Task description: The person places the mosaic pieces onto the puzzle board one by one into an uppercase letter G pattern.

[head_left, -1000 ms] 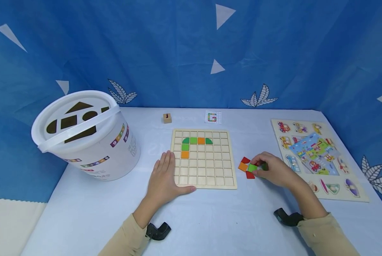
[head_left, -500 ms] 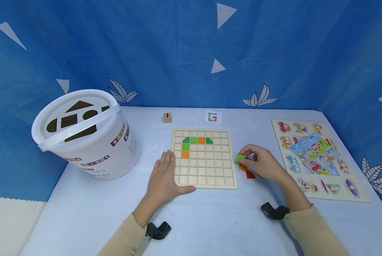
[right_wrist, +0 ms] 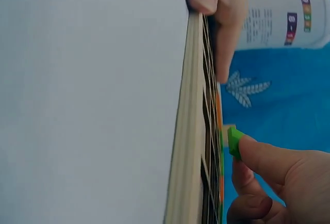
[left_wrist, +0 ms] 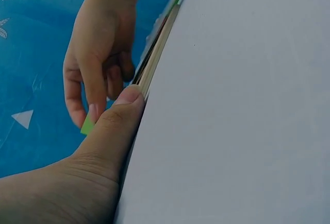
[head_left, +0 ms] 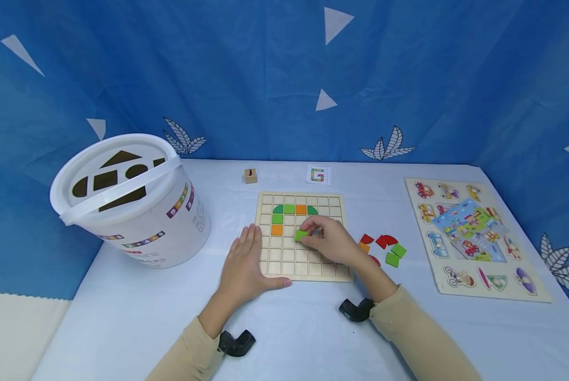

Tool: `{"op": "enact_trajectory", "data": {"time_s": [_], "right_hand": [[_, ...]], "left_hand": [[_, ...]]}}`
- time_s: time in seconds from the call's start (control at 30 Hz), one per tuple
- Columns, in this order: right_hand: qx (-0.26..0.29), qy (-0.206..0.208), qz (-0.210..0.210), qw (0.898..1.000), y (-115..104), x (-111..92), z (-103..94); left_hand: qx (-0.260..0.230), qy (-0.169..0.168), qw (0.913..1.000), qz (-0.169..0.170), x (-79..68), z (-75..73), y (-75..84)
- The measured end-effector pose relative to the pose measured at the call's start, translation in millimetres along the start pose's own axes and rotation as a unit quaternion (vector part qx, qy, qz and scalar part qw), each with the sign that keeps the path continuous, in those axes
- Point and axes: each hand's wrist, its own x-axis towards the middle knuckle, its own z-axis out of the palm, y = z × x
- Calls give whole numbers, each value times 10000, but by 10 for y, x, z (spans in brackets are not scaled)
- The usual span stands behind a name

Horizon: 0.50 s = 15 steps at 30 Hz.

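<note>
A wooden grid board (head_left: 305, 271) lies mid-table, with green and orange tiles set along its upper part and left side. My left hand (head_left: 243, 264) rests flat at the board's lower left corner, fingers straight along its left edge and thumb on the front edge. Over the middle of the board, my right hand (head_left: 331, 241) pinches a green square tile (head_left: 300, 235) between thumb and fingertips. In the right wrist view that green tile (right_wrist: 235, 141) is held just off the board's surface.
Loose red, orange and green tiles (head_left: 392, 259) lie right of the board. Behind it are a small pattern card (head_left: 318, 174) and a wooden letter cube (head_left: 250, 176). A white bucket (head_left: 170, 233) stands at left, and a vehicle picture puzzle (head_left: 443, 275) lies at right.
My right hand has picked the green tile up from the loose pieces and carried it left over the board. My left hand stays in place at the board's edge.
</note>
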Motion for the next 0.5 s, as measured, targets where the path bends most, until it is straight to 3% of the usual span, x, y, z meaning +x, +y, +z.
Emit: {"op": "enact_trajectory", "data": {"time_s": [0.27,0.5], "right_hand": [[15,-79,-203,9998,-166,130,288],[-476,-142,-382,9980,-238,160,380]], "left_hand": [[29,-65,10000,45,-1,-3,-18],[-107,-93,9998,101,6,-22,-28]]}}
